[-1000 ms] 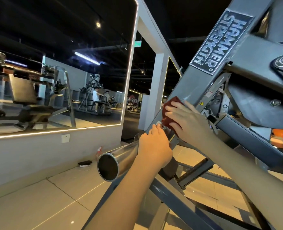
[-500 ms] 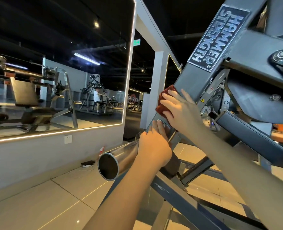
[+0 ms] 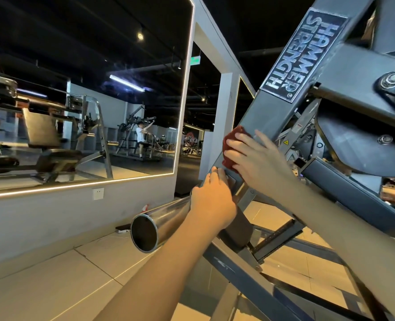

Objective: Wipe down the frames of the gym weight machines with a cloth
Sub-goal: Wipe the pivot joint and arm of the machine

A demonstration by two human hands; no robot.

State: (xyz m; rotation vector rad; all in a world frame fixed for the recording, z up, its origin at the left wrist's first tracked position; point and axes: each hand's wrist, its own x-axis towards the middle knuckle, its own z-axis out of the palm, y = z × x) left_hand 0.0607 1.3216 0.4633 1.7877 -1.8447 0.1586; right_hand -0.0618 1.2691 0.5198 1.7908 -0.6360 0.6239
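A grey slanted frame beam (image 3: 264, 112) of a weight machine rises from lower left to upper right, with a "Hammer Strength" plate (image 3: 304, 54) on it. My right hand (image 3: 259, 163) presses a dark red cloth (image 3: 232, 144) flat against the beam just below that plate. My left hand (image 3: 211, 201) grips the machine lower down, where a shiny steel weight horn (image 3: 159, 224) sticks out toward me. Most of the cloth is hidden under my right palm and fingers.
A large wall mirror (image 3: 83, 107) with a lit edge fills the left wall, reflecting benches and a person on a distant machine. Lower frame bars (image 3: 249, 281) cross the tiled floor (image 3: 53, 286). A power strip (image 3: 122, 228) lies by the wall. A pivot plate (image 3: 363, 144) is at right.
My right hand slid the red cloth up the slanted beam toward the name plate. My left hand stayed gripping near the weight horn.
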